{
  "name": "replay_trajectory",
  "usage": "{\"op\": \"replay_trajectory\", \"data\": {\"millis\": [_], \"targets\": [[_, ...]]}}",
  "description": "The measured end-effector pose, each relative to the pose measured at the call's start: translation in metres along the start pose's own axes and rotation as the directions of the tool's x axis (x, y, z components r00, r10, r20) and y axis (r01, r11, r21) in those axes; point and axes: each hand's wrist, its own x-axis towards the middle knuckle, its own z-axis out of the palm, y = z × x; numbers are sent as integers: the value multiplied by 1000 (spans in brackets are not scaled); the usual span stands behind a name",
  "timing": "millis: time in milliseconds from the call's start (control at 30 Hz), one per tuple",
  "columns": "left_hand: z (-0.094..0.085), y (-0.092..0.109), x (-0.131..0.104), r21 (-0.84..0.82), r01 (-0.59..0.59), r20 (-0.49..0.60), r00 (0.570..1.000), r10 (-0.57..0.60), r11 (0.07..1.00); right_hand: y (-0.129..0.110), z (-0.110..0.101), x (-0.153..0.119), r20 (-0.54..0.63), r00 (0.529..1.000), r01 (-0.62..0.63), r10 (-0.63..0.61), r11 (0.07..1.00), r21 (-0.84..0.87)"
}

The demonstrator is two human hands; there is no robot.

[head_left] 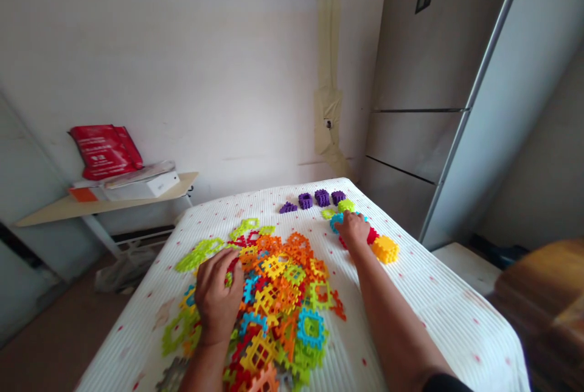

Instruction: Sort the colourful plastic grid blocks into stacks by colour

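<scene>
From where I stand, on the far left, a side table point(45, 215) holds a red bag point(107, 151) and a white box point(162, 184), with a crumpled clear bag point(121, 274) on the floor below. Next comes the desk point(137, 331), spread with a white ribbed cloth that is dotted red and rounded at the near right corner. At its left side the left hand point(216, 291) rests on the pile point(276, 267), fingers curled; red shows by the thumb, but I cannot tell whether that grip has hold of a piece. The pile, a jumble of orange, yellow, green, blue and red pieces, covers the near middle of the desk. Beyond it, purple stacks point(322, 198) stand in a row towards the back edge, below a pale wall point(205, 75) where yellowish tape point(328, 27) runs down past a socket point(328, 124). Farther right, the right hand point(354, 231) reaches over blue pieces point(336, 221) with its fingers bent down; whether that grip has closed on one I cannot tell. Red pieces point(373, 235) and a yellow stack point(385, 249) sit just beside it. A tall grey fridge point(415, 69) rises beyond the desk's right edge, and something brown point(541, 288) blurs at the far right.
</scene>
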Motion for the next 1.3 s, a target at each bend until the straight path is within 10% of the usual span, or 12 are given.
{"op": "replay_trajectory", "data": {"millis": [600,800,867,1033,1300], "targets": [[0,-2,-2,19,55,32,998,-55,998,-1,10,-3,43,999,21,-22,1000,11],[-1,-7,-4,-29,88,97,992,-85,996,-11,-18,-8,-43,986,165,-161,979,121],[-1,-7,-5,-49,96,136,987,-89,994,-20,-31,-14,67,923,353,-379,903,245],[0,-7,-7,-48,95,160,983,-87,994,-51,-42,-51,406,502,672,-764,640,373],[3,-10,-9,-83,101,184,979,-84,991,-84,-49,-90,487,508,796,-710,604,50]]}}
